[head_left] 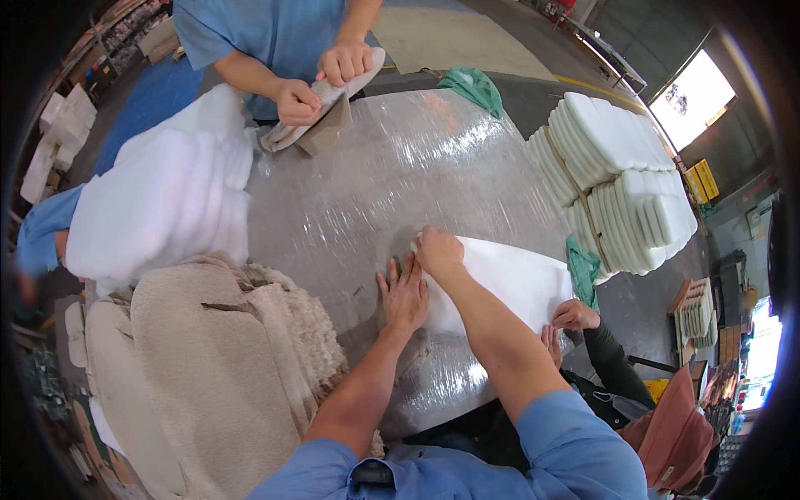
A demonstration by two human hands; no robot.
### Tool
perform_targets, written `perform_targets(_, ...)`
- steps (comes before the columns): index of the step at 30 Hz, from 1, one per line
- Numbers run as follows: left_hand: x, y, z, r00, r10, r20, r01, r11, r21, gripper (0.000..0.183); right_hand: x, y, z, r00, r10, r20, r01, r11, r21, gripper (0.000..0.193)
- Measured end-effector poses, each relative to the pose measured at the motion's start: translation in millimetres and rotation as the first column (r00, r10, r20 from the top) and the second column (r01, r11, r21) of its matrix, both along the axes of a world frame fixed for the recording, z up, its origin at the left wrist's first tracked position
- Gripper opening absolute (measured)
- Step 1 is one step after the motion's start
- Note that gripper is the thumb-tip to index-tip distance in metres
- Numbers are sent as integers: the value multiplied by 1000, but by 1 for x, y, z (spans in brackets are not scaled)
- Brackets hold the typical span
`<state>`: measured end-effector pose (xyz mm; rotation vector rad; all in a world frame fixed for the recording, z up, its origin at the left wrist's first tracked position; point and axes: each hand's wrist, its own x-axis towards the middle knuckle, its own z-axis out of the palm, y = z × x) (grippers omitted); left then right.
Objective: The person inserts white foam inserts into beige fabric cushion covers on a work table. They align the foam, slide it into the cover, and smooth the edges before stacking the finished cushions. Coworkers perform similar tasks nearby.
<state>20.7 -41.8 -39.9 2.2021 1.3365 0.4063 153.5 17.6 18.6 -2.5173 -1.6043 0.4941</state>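
Note:
A flat white piece of padding (512, 279) lies on the film-wrapped table (350, 200) in front of me. My right hand (437, 252) is closed on its far left corner, with the fingertips partly hidden. Beside it, my left hand (404, 293) rests flat, fingers spread, along the left edge of the padding. At the opposite end of the piece, a co-worker's hands (575, 317) touch its right edge. Across the table another person's hands (321, 83) grip a beige fabric-covered piece (362, 79), with a brown board-like part below it.
White fluffy padding (179, 183) is piled at the left, behind a heap of beige plush covers (204, 342). Strapped stacks of white pads (612, 179) stand beyond the table's right side. Green cloths (473, 87) hang at the table's edge. A person in a pink hat (679, 433) is close on my right.

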Motion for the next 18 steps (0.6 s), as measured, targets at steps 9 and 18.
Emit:
perform_targets(9,8,-1,6,1000,-5,-16,4,999,-36,63,59,-68,14,958,-286,-36,288,945,156,25)
perform_targets(18,55,25,12,997,-27,-66,34,993,116,73,45,-162,-22,868,-292,-403,484,684,546,19)
